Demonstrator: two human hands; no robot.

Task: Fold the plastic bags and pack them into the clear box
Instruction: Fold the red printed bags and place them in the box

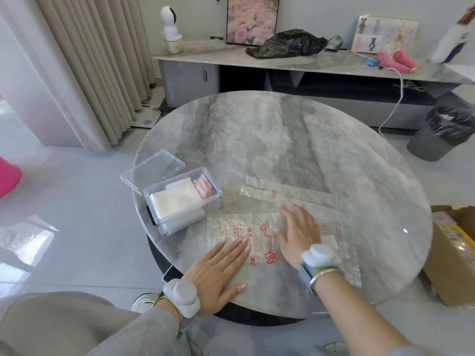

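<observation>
A clear plastic bag with red print (231, 228) lies flat on the round marble table (282, 140), near its front edge. My left hand (218, 273) presses flat on the bag's left front corner, fingers straight. My right hand (299, 232) lies flat on the bag's middle, fingers spread. To the left stands the clear box (180, 201), open, holding folded white bags and some red-printed ones upright at its right end. Its lid (154, 169) lies behind it.
A sideboard (308, 62) at the back carries a black bag, a framed picture and a small camera. A grey bin (442, 134) stands at the right, a cardboard box (452, 255) beside the table's right edge. Curtains hang at left.
</observation>
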